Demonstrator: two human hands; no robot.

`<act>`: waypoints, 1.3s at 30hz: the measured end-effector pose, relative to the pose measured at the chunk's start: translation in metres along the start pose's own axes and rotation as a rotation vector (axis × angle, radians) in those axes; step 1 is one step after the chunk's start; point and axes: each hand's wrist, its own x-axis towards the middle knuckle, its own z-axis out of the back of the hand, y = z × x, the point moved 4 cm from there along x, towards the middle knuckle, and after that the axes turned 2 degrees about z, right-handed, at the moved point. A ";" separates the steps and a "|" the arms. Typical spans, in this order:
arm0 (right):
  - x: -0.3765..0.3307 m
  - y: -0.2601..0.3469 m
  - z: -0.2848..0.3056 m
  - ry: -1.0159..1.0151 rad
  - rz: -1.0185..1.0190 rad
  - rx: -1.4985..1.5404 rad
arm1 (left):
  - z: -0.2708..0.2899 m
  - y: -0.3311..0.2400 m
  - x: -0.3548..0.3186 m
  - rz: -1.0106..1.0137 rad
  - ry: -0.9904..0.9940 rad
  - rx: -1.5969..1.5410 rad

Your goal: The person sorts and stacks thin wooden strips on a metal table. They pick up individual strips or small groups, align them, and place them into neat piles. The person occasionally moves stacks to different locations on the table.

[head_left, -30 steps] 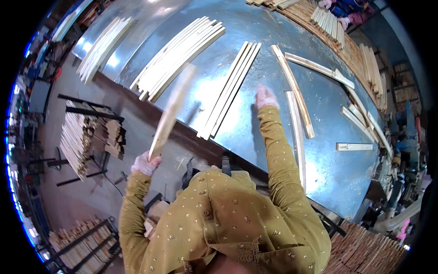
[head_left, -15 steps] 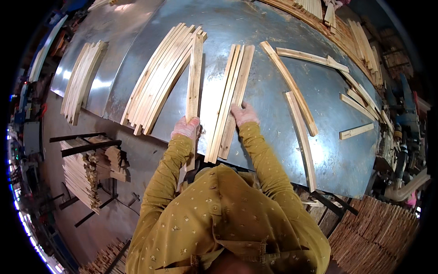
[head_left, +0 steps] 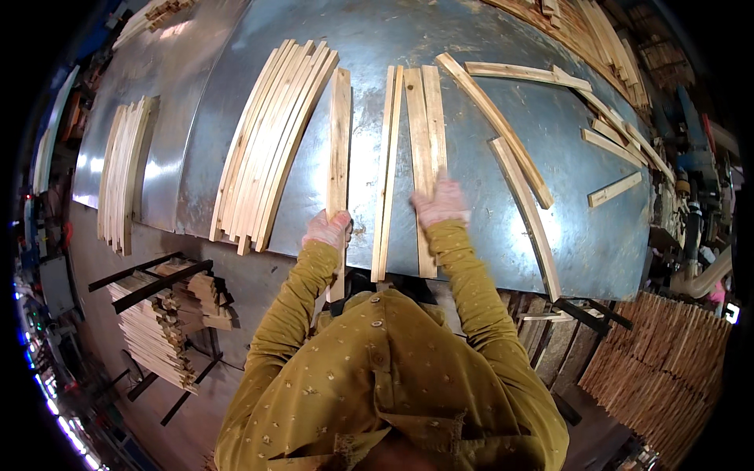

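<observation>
My gloved left hand (head_left: 328, 228) is closed round the lower part of a flat wooden slat (head_left: 339, 141), whose near end points toward my body. To the right, my gloved right hand (head_left: 442, 203) grips across two wooden strips (head_left: 419, 133) lying side by side, thumb at their left edge; its fingertips are slightly blurred. Between the hands, a pair of narrow strips (head_left: 386, 173) lies on the metal table (head_left: 369, 94), apart from both hands. Left of my left hand is a row of pale strips (head_left: 271, 149) laid close together.
A smaller bundle of strips (head_left: 126, 173) lies at the far left. Right of my hands are two long strips (head_left: 522, 216) and several scattered shorter pieces (head_left: 614, 188). Stacked wood on a black rack (head_left: 149, 290) stands below left; a large wood stack (head_left: 660, 369) is below right.
My right hand has shifted right and spread from one strip to two, and a strip has parted from the middle group. My left hand still holds its slat. The view has moved slightly.
</observation>
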 end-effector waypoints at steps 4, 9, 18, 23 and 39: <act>-0.004 0.003 -0.010 0.172 -0.112 0.029 | -0.005 -0.003 -0.008 -0.017 0.023 0.034; -0.003 -0.020 0.013 0.179 -0.159 0.213 | -0.005 -0.004 -0.012 -0.084 -0.035 0.095; -0.117 -0.143 -0.006 -0.697 -0.181 0.145 | -0.010 -0.025 -0.015 -0.120 0.083 0.192; -0.177 -0.269 -0.008 -0.654 -0.415 -0.142 | -0.047 -0.036 -0.033 -0.232 0.265 0.198; -0.339 -0.692 -0.078 -0.989 -1.287 0.495 | -0.302 0.076 -0.103 -0.267 0.152 0.342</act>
